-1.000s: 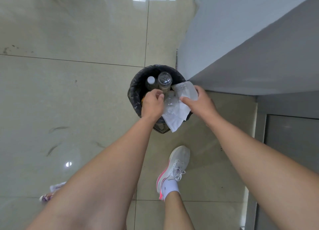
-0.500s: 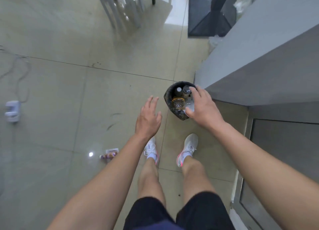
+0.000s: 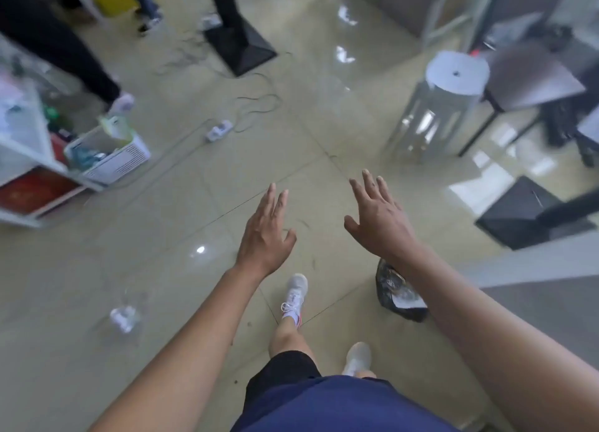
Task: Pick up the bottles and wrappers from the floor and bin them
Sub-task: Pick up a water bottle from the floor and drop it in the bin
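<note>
While both your arms reach forward over the floor, the bin is your landmark: a small black-lined bin standing just under your right forearm, against the foot of the grey wall. It looks full to the brim, with clear plastic and a white wrapper showing at its mouth, so I judge one load is already binned and you are turning away for the next.

Nearest you, your two white shoes stand just left of the bin, the forward one pointing away from it, which fits a step out into the room.

Well to the left of the bin, out on bare tile, lies a small clear crumpled piece of litter. It is blurred, so I cannot tell whether it is a bottle or a wrapper, but it seems the next thing to fetch.

Just beyond the bin, your left hand and right hand hover palm down. Each grip is wide, fingers spread, holding nothing and touching nothing; I read that as hands freed and ready.

Farther from the bin, a white power strip and loose cables lie on the floor, a white stool stands beyond to the right, and another person's legs show far off to the left. Mind the cables as you walk.
</note>
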Demonstrator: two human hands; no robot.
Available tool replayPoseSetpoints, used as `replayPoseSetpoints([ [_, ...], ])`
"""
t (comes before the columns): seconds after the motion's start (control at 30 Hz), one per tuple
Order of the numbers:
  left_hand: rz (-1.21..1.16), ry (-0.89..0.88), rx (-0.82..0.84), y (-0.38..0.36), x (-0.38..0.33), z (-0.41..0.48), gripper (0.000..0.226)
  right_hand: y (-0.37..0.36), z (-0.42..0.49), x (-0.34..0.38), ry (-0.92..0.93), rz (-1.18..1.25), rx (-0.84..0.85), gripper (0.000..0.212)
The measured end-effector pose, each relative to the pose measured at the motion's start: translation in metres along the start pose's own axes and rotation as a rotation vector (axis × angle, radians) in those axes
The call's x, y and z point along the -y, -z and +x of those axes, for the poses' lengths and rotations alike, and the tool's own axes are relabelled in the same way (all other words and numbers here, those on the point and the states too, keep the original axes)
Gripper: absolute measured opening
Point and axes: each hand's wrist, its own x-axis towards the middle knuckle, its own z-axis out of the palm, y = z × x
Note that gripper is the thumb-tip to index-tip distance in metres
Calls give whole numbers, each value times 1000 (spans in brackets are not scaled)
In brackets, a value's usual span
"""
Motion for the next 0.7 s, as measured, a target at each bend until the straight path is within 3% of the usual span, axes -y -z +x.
replayPoseSetpoints([
  [0.37,27,587,-235,86,123,-249,86,-37,-39,238,566,-114,180,82],
  [0.57,-26,874,-421,104,188,-367,91,-96,-81,371,806,-176,265,81],
  [0.7,-79,1015,-458,112,240,-438,90,-147,-110,452,916,-240,321,80],
])
